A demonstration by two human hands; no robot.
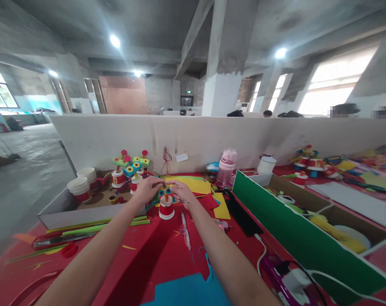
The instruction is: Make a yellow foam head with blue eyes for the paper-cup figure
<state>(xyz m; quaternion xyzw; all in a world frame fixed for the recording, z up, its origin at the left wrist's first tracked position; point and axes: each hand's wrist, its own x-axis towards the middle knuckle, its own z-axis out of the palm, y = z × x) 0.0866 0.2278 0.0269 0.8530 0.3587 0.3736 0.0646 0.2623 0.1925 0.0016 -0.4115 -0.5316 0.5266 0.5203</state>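
Observation:
A paper-cup figure (166, 209) stands upright in front of me on the red tabletop. It has a red and white cup base, a coiled paper neck and a yellow and blue head with round eyes. My left hand (147, 189) pinches at the top of the head from the left. From the right, my right hand (182, 194) meets it there, index finger and thumb bent around the head. Any small piece between the fingertips is too small to make out. A white pen (185, 231) lies just right of the cup.
Similar figures (118, 177) and stacked white cups (79, 190) fill a shallow box on the left. Yellow paper sheets (197, 185), a pink bottle (227, 168) and a black phone (242, 216) lie beyond. A green-sided box (285, 229) borders the right; blue paper (188, 291) is nearest me.

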